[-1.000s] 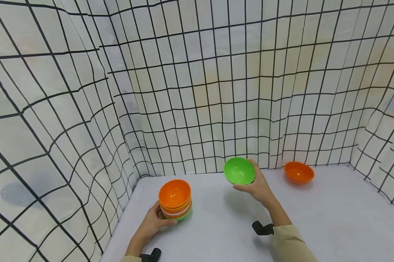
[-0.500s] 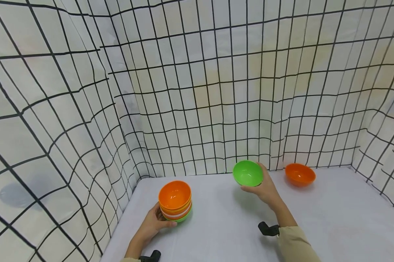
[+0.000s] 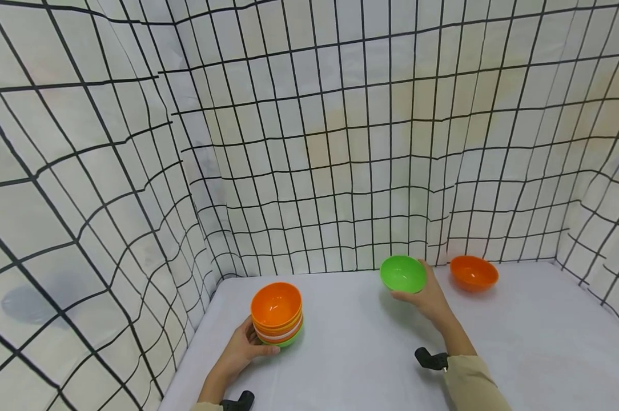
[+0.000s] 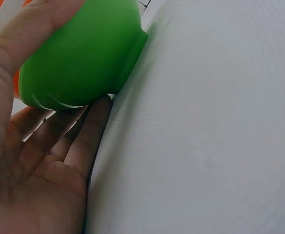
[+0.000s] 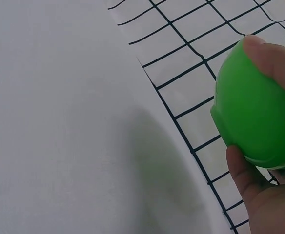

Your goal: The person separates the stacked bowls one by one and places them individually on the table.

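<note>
My right hand (image 3: 426, 295) pinches a green bowl (image 3: 403, 274) at its right side, thumb toward me. In the right wrist view, the green bowl (image 5: 257, 107) hangs above the white tabletop, its shadow falling below. At the left, my left hand (image 3: 241, 346) holds the lower part of a stack of several nested bowls (image 3: 276, 305). An orange bowl tops the stack, with yellow, white and orange rims under it. The stack's lowest bowl, a green bowl (image 4: 84, 58), stands on the table between my thumb and fingers in the left wrist view.
Another orange bowl (image 3: 474, 274) sits on the table at the back right, just beyond my right hand. White walls with a black grid (image 3: 340, 171) close off the back and both sides of the white table (image 3: 350, 365).
My right hand has carried the green bowl to the right, closer to the lone orange bowl. My left hand stays in place at the stack.
</note>
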The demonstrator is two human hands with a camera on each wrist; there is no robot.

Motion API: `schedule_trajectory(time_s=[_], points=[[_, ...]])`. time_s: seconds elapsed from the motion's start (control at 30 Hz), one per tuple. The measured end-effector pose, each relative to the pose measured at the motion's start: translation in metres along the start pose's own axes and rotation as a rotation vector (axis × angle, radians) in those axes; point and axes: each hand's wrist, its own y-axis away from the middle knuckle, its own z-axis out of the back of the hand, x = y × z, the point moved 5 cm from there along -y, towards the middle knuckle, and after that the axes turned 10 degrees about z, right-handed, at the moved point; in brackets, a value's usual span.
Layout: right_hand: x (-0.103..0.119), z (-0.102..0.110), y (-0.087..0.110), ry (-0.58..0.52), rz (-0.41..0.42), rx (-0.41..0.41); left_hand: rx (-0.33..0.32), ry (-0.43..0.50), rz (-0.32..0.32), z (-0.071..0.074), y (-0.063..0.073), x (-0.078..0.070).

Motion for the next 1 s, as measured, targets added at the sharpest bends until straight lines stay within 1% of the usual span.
schedule_trajectory(time_s=[0.17, 0.27, 0.47, 0.6, 0.8, 1.0], points=[[-0.007, 0.001, 0.003, -0.008, -0.046, 0.009, -0.007, -0.017, 0.002, -0.001, 0.001, -0.001], [-0.012, 0.001, 0.004, 0.010, -0.062, 0.011, -0.007, -0.016, 0.005, -0.001, 0.002, -0.001], [-0.020, 0.005, 0.006, 0.042, -0.063, 0.009, -0.002, -0.013, 0.003, -0.002, 0.003, -0.003], [-0.026, 0.009, 0.007, 0.050, -0.083, 0.009, -0.003, -0.010, 0.011, -0.003, 0.003, -0.002], [-0.036, 0.013, 0.007, 0.041, -0.115, 0.020, -0.002, 0.001, 0.004, -0.001, 0.001, -0.001], [-0.039, 0.013, 0.007, 0.020, -0.107, 0.014, -0.003, -0.023, -0.014, -0.001, 0.002, -0.001]])
